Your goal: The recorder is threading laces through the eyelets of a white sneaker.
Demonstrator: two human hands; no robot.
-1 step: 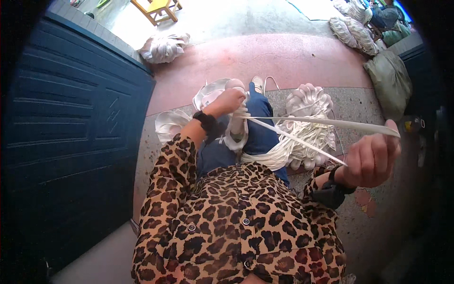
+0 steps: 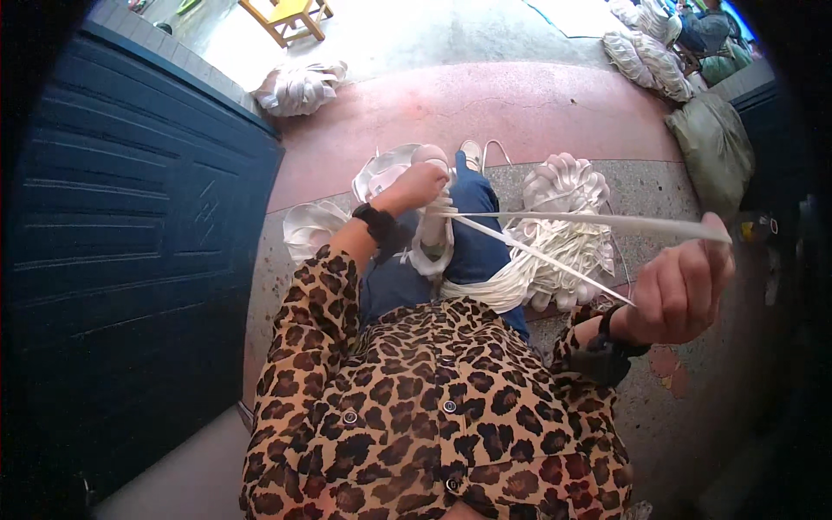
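On the near side of the speckled stone floor (image 2: 659, 407), the person sits in a leopard-print shirt (image 2: 433, 407) and blue jeans (image 2: 472, 243). The left hand (image 2: 422, 185) is closed around the far end of the flat white plastic strips (image 2: 537, 256), above the knee. The right hand (image 2: 680, 290), out to the right, is clenched on the strips' other ends, pulling them taut between both hands. A heap of looped white strips (image 2: 568, 186) lies just beyond. A dark blue panelled door (image 2: 130, 243) stands left.
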